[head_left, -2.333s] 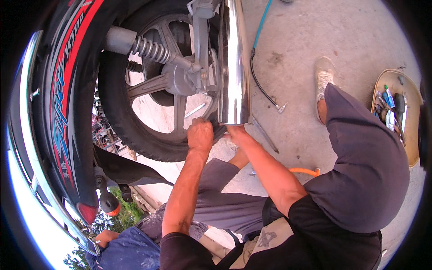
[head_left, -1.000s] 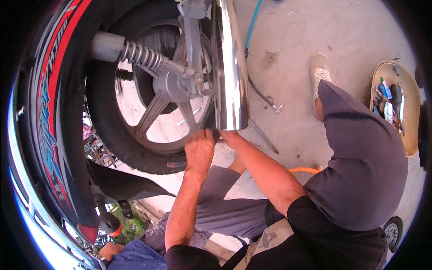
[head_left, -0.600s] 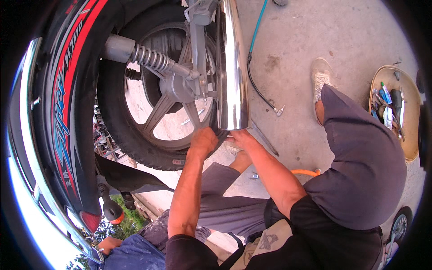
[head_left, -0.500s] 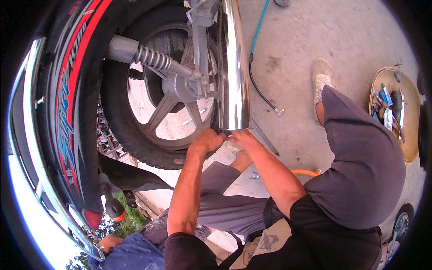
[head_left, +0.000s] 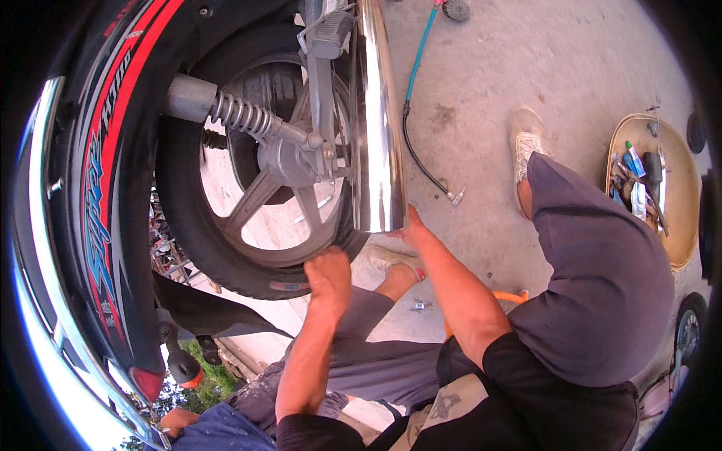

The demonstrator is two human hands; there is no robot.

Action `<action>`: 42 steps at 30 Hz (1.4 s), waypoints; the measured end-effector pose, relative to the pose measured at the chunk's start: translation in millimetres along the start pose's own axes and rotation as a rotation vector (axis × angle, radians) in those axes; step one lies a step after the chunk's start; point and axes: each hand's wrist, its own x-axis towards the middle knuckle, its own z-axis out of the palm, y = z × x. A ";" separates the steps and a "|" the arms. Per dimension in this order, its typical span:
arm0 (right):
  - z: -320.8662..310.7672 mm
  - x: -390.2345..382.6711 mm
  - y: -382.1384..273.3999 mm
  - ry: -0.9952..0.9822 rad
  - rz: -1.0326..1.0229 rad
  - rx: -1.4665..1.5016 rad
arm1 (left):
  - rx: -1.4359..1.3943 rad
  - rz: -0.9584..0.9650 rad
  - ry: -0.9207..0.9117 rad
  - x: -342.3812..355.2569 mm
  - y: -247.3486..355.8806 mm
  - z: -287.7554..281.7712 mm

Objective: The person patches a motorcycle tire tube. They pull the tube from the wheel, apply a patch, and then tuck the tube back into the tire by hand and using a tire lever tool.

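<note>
My left hand (head_left: 329, 276) is closed in a fist beside the lower right edge of the black rear tyre (head_left: 263, 287) of a motorcycle. What lies inside its fingers, if anything, is hidden. At the rear end of the shiny chrome exhaust silencer (head_left: 378, 150), my right hand (head_left: 411, 230) reaches in from the right. Its fingers are mostly out of sight behind the silencer. The grey spoked wheel (head_left: 248, 201) sits left of the silencer, with a silver coil-spring shock absorber (head_left: 244, 113) above its hub.
Right of the silencer, a teal and black air hose (head_left: 414, 143) with a metal end lies on the concrete floor (head_left: 481, 98). A beige tray (head_left: 684, 218) holding several tools stands at the far right. An orange hose (head_left: 511, 297) curves beside my right arm. Another person's blue clothing (head_left: 218, 428) shows at lower left.
My hands have separated from the silencer's end: the left has moved down and left to the tyre edge, while the right stays by the silencer. The view has shifted slightly.
</note>
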 end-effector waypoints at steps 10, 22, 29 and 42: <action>68.7 -24.3 -16.1 -0.069 -0.271 -0.109 | -0.119 0.063 0.271 32.2 2.0 -0.7; 69.0 -9.5 -4.2 0.070 -0.194 -0.171 | 0.076 0.117 0.168 37.7 6.6 5.6; 62.8 -13.9 -13.4 0.092 -0.292 -0.320 | -0.109 0.167 0.123 38.4 13.2 4.5; 0.7 21.3 28.9 -0.122 -0.178 -0.430 | -0.373 0.207 -0.467 53.1 2.6 -30.6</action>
